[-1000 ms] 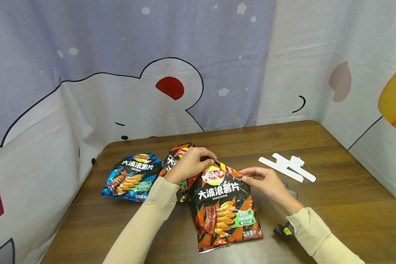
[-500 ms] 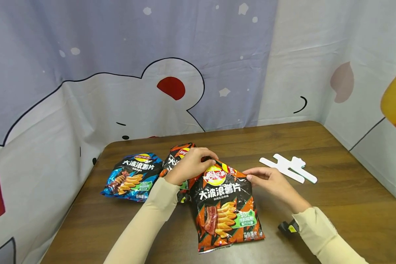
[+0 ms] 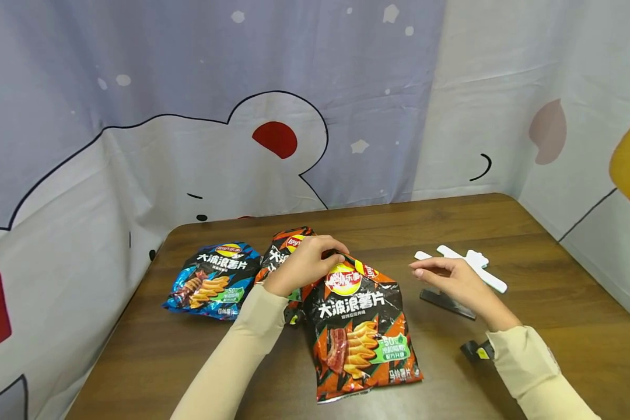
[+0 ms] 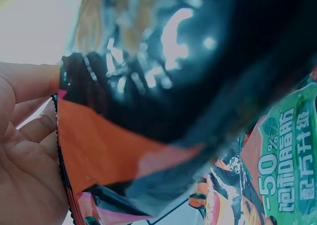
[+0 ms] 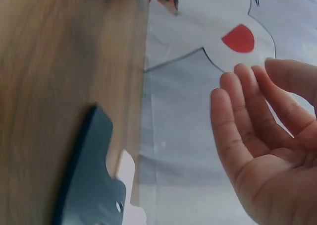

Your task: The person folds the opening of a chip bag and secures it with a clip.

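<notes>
My left hand (image 3: 305, 263) pinches the top edge of a black and orange bag of potato chips (image 3: 364, 332), which leans upright over the table. In the left wrist view the fingers (image 4: 34, 81) lie against the crimped edge of the bag (image 4: 124, 140). My right hand (image 3: 454, 284) is apart from the bag, held in the air to its right with loosely bent fingers and nothing in them. Below that hand lies a dark grey flat piece with a shaped edge (image 3: 448, 304), seen larger in the right wrist view as the dark piece (image 5: 94, 185).
White flat shaped pieces (image 3: 496, 282) lie beyond my right hand. A blue chip bag (image 3: 215, 280) lies at the left. Another black and orange chip bag (image 3: 275, 254) is partly hidden behind my left hand. A printed curtain (image 3: 367, 105) stands behind the wooden table (image 3: 378, 227).
My right hand has let go of the bag's top right corner and moved to the right, above the dark grey piece. My left hand keeps its grip, and the bag stays nearly where it was.
</notes>
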`<state>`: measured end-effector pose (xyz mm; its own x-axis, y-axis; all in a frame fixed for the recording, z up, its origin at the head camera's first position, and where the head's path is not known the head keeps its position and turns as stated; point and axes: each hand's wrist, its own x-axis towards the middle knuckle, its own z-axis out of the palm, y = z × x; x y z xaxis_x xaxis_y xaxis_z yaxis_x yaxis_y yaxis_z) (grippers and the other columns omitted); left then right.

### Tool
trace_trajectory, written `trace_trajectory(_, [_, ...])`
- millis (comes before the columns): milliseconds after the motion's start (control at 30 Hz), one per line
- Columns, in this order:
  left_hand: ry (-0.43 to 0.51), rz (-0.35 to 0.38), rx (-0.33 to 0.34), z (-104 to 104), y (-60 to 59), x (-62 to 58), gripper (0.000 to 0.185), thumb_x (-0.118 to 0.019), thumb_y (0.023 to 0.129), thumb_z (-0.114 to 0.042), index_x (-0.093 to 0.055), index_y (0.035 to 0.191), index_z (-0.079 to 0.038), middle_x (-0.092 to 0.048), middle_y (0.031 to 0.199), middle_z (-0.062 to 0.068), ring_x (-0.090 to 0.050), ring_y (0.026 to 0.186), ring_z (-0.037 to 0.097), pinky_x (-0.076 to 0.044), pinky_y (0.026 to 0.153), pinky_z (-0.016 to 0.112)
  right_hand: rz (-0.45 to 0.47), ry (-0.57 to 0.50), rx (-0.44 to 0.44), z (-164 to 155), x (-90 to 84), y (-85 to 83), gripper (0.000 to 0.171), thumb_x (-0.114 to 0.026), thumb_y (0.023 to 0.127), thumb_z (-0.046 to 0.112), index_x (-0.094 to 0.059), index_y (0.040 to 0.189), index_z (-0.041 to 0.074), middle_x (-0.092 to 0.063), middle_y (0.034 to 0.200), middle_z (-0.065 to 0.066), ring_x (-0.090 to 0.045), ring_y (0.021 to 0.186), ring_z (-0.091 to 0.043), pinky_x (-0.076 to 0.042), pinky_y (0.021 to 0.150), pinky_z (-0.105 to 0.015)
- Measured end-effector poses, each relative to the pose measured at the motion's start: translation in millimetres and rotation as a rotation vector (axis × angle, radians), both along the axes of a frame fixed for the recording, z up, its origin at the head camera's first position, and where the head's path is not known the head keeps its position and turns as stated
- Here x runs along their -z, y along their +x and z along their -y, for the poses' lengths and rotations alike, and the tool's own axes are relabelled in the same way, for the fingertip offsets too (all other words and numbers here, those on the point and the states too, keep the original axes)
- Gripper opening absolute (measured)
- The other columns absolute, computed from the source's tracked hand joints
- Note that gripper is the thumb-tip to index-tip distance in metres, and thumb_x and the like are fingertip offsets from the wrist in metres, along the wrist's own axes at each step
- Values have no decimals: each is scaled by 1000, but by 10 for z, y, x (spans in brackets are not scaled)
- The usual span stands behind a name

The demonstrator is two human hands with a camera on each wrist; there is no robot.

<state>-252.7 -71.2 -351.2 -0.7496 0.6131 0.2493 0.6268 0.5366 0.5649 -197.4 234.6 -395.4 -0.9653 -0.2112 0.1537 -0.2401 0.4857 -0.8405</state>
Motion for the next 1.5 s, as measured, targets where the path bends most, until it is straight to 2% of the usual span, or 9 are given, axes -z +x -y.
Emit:
trace_trajectory(100, [4, -1, 9, -9, 6, 9, 18, -60, 95, -13, -71, 109, -10, -69, 105, 2, -51, 66, 11, -45, 69, 26, -29, 75, 30, -81, -11, -4, 29, -64, 93, 26, -70, 113, 7, -70, 110, -16, -62, 86, 3, -50, 66, -22])
trace_trajectory(233, [12, -6, 14, -16, 17, 13, 17, -60, 95, -12, -71, 108, -10, -69, 104, 2, -50, 61, 10, -45, 66, 24, -72, 157, 43, -175, -11, -27, 25, -65, 92, 22, -71, 110, 4, -72, 103, -15, -61, 84, 5, -51, 69, -20])
trace_trajectory(467, [-2, -7, 9, -18, 19, 34, 18, -60, 95, -13, -71, 109, -9, -68, 105, 1, -50, 63, 10, -46, 66, 24, -106, 302, 55, -289, -5, -55, 22, -68, 89, 16, -72, 105, 1, -74, 93, -10, -65, 80, -9, -50, 66, -21])
trace_trajectory(700, [4, 16, -5, -15, 23, 40, 18, -60, 95, -13, -71, 109, -10, -68, 107, 2, -52, 69, 11, -47, 69, 26, -92, 363, 19, -377, 50, -70, 24, -70, 85, 11, -70, 104, -5, -72, 87, -7, -57, 75, 2, -47, 66, -21])
trace_trajectory(1000, [0, 34, -10, -12, 35, 38, 19, -60, 95, -13, -70, 110, -11, -68, 109, 2, -52, 67, 12, -47, 68, 25, -52, 466, 30, -465, 155, -88, 27, -72, 84, 14, -70, 103, -5, -71, 85, -8, -59, 76, -10, -46, 67, -29])
trace_trajectory(1233, [-5, 23, -8, -16, 35, 48, 18, -60, 95, -13, -71, 110, -11, -68, 108, 2, -54, 74, 12, -47, 72, 26, 34, 514, -5, -521, 223, -107, 30, -68, 88, 17, -69, 107, -6, -68, 89, -10, -61, 81, -19, -48, 71, -37])
trace_trajectory(1500, [-3, 7, -4, -1, 40, 65, 18, -60, 95, -14, -70, 110, -11, -68, 108, 3, -53, 71, 10, -47, 70, 25, 15, 525, -13, -543, 279, -127, 28, -68, 89, 18, -70, 105, -4, -64, 84, -5, -56, 77, -15, -45, 69, -34])
